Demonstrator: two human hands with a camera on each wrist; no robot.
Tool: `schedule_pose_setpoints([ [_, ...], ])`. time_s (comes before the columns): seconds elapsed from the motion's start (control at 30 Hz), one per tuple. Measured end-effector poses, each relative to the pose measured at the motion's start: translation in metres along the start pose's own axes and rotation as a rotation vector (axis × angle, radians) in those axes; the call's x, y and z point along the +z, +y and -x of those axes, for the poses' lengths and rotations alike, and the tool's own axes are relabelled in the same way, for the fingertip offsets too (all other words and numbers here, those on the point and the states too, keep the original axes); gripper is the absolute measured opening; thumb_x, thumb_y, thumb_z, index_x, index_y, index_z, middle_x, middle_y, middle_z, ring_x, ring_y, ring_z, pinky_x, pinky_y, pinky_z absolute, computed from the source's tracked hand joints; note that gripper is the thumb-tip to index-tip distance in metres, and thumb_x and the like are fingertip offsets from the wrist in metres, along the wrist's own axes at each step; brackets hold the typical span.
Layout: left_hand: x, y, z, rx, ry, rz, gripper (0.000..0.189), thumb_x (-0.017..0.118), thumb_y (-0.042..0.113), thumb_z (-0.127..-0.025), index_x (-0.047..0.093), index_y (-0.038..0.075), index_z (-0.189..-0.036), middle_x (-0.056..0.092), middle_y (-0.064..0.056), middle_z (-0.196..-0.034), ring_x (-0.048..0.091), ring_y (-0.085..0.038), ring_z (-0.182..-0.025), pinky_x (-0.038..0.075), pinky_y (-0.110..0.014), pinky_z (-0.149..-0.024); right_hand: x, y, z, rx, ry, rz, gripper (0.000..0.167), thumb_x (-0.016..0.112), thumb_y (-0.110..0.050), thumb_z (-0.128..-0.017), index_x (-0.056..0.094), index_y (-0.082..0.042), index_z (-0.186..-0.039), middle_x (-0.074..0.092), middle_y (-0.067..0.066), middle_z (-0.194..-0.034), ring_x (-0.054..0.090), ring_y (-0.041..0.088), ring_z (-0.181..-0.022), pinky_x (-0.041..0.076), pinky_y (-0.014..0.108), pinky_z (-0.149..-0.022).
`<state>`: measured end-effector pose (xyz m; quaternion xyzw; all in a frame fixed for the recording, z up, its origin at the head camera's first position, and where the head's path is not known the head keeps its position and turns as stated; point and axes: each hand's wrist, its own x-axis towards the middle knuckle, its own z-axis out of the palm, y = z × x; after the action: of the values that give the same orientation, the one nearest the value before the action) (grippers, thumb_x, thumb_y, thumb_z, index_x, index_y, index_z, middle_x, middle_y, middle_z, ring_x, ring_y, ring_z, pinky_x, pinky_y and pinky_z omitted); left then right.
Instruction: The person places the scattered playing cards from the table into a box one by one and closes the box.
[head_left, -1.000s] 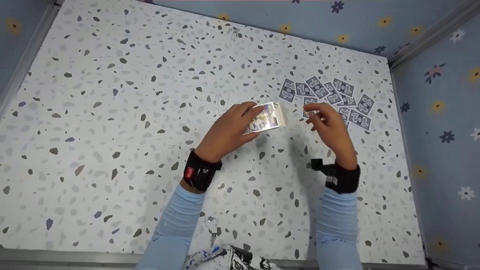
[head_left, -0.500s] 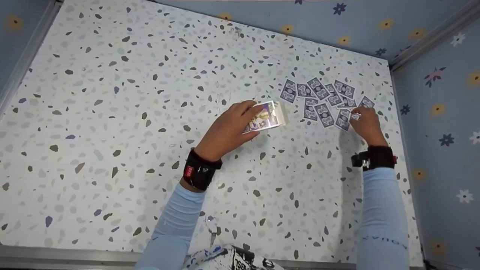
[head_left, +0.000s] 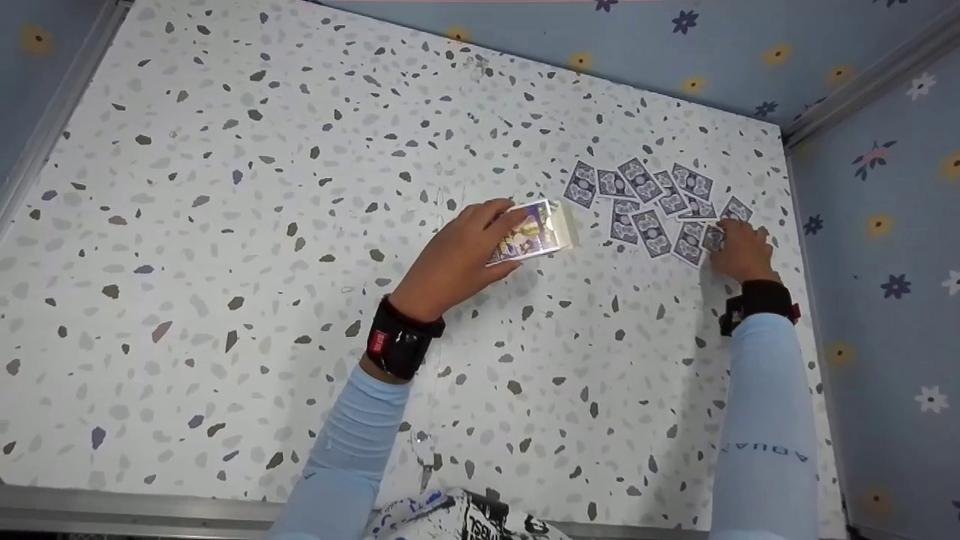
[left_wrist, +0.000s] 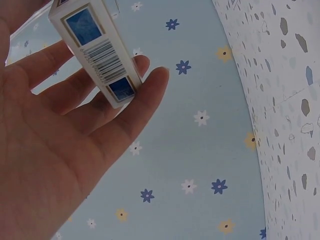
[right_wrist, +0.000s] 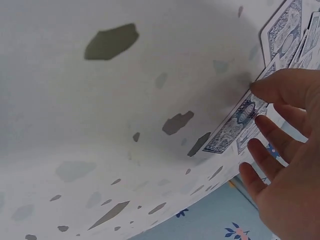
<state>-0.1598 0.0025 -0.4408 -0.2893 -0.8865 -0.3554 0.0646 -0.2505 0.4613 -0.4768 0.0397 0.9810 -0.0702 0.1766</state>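
Note:
In the head view my left hand (head_left: 465, 255) holds a small card box (head_left: 534, 229) above the table, thumb over its printed face and a pale flap sticking out at the right end. The box's barcode side (left_wrist: 102, 57) shows in the left wrist view, with fingers curled behind it. At the right, my right hand (head_left: 742, 251) is down at a playing card (right_wrist: 235, 125) with a blue patterned back. Its thumb lies on the card's edge; the other fingers are bent loosely, and the index fingertip's contact is partly hidden. Several more face-down playing cards (head_left: 651, 234) lie scattered beside it.
The white speckled table (head_left: 247, 300) spreads left and in front of the cards. Its right edge lies just beyond my right hand, along the flowered blue wall (head_left: 892, 322). Another flowered wall (head_left: 630, 45) borders the back.
My right hand has moved right, from beside the box to the right-hand cards, and is now on one there. The left hand and box have stayed in place.

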Motion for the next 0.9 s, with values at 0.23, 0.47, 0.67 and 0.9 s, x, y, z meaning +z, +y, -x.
schedule_pose_setpoints([
  [0.23, 0.001, 0.000, -0.001, 0.001, -0.005, -0.008, 0.056, 0.067, 0.025, -0.086, 0.047, 0.011, -0.136, 0.048, -0.010, -0.134, 0.048, -0.023, -0.119, 0.046, -0.032, -0.097, -0.004, 0.002, 0.003, -0.011, -0.036, 0.000, 0.057, 0.043, -0.010, -0.087, 0.028, 0.006, -0.139, 0.019, 0.038, -0.141, 0.014, 0.059, -0.127, 0.019, 0.068, -0.099],
  [0.47, 0.002, 0.000, 0.000, 0.003, -0.010, 0.005, 0.054, 0.067, 0.023, -0.086, 0.048, 0.010, -0.135, 0.048, -0.011, -0.133, 0.048, -0.024, -0.119, 0.045, -0.034, -0.097, -0.008, 0.001, 0.007, -0.061, -0.109, 0.008, 0.054, 0.046, -0.010, -0.089, 0.029, 0.005, -0.139, 0.018, 0.042, -0.137, 0.016, 0.061, -0.124, 0.018, 0.070, -0.096],
  [0.67, 0.003, 0.000, 0.000, -0.004, -0.019, -0.003, 0.055, 0.066, 0.024, -0.086, 0.047, 0.011, -0.136, 0.048, -0.011, -0.134, 0.048, -0.024, -0.120, 0.045, -0.034, -0.098, -0.011, -0.001, 0.008, -0.065, -0.138, 0.010, 0.056, 0.050, -0.010, -0.088, 0.029, 0.005, -0.138, 0.021, 0.042, -0.134, 0.018, 0.059, -0.121, 0.019, 0.070, -0.096],
  [0.9, 0.003, -0.001, -0.001, -0.011, -0.023, 0.004, 0.056, 0.066, 0.025, -0.087, 0.046, 0.012, -0.137, 0.048, -0.009, -0.134, 0.048, -0.023, -0.119, 0.045, -0.033, -0.098, -0.010, -0.003, 0.009, -0.036, -0.083, 0.033, 0.058, 0.054, -0.009, -0.086, 0.031, 0.008, -0.136, 0.025, 0.043, -0.128, 0.024, 0.056, -0.117, 0.026, 0.067, -0.095],
])
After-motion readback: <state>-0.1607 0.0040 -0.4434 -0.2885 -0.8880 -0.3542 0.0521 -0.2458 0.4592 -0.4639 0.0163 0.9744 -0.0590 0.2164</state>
